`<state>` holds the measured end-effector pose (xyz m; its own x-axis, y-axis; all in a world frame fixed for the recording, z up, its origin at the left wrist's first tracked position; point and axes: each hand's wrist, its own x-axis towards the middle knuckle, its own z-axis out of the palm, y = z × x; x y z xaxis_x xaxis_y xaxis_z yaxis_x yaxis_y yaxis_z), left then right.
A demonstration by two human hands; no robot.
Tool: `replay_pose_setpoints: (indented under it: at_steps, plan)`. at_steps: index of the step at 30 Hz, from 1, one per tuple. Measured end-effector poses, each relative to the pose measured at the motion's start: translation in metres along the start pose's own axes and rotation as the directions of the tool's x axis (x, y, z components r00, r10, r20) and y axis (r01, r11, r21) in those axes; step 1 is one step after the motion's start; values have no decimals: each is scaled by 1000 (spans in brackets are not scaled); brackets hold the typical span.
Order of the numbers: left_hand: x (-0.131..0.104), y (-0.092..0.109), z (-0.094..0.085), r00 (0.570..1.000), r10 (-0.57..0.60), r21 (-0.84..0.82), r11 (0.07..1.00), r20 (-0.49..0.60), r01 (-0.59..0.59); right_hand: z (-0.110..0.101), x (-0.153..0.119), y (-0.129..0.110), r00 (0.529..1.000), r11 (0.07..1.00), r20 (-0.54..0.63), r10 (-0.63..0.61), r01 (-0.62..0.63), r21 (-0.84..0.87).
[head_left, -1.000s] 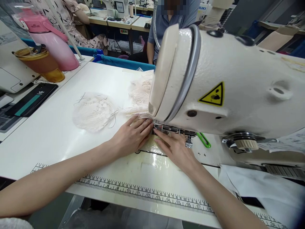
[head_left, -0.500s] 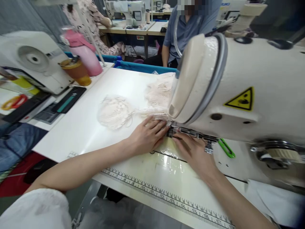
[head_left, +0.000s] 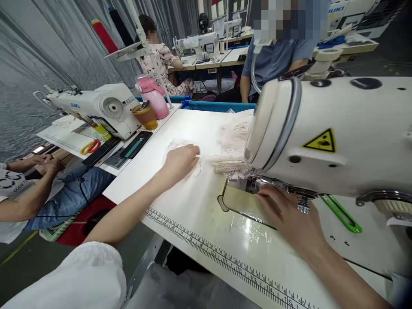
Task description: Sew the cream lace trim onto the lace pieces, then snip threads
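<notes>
My left hand [head_left: 183, 162] is over the round pale lace piece on the white table, fingers bent down and pressed together; what they grip is hidden. More pale lace fabric [head_left: 234, 137] lies to its right and runs up to the needle area of the white sewing machine [head_left: 322, 111]. My right hand [head_left: 283, 206] is beside the presser foot [head_left: 254, 183], its fingertips partly hidden behind the metal parts. Whether it holds anything is not visible.
A green thread snipper [head_left: 343, 214] lies right of my right hand. At the left are an amber cup [head_left: 146, 116], a pink bottle [head_left: 154, 96], orange-handled scissors [head_left: 90, 147] and another sewing machine [head_left: 106, 107]. People sit ahead and at the left.
My left hand has left the needle area and moved left onto the round lace piece. My right hand stays by the presser foot. The view has shifted, showing more on the left.
</notes>
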<state>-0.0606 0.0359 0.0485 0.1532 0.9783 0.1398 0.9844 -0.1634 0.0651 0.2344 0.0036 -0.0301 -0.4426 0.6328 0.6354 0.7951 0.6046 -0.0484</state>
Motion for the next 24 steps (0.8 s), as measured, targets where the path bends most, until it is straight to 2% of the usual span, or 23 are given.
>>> replay_pose_setpoints:
  at_steps: [2, 4, 9, 12, 15, 18, 24]
  plan:
    - [0, -19, -2, 999, -38, -40, 998, 39, 39, -1, 3, 0, 1000, 1000, 7, -4, 4, 1]
    - [-2, -29, 2, 997, -65, -85, 994, 51, 69, -3, 5, -1, 1000, 1000, -2, -19, 19, 2]
    - [-8, -30, 16, 989, -144, -211, 967, 11, 143, -4, 7, 1, 998, 998, -23, -50, 51, 35]
    - [-7, -35, 18, 985, -175, -328, 931, -8, 162, -2, 5, 1, 999, 999, -19, -37, 37, 38]
    - [-5, -49, 12, 977, -207, -473, 866, -47, 161, -2, 3, 1, 999, 999, 19, -32, 32, 0]
    - [-4, -65, 0, 956, -266, -588, 796, -123, 146, -4, 2, 1, 996, 993, 50, -80, 84, -83]
    - [1, -88, -20, 866, -379, -695, 717, -326, 53, -6, 6, 0, 997, 993, 42, -71, 74, -96]
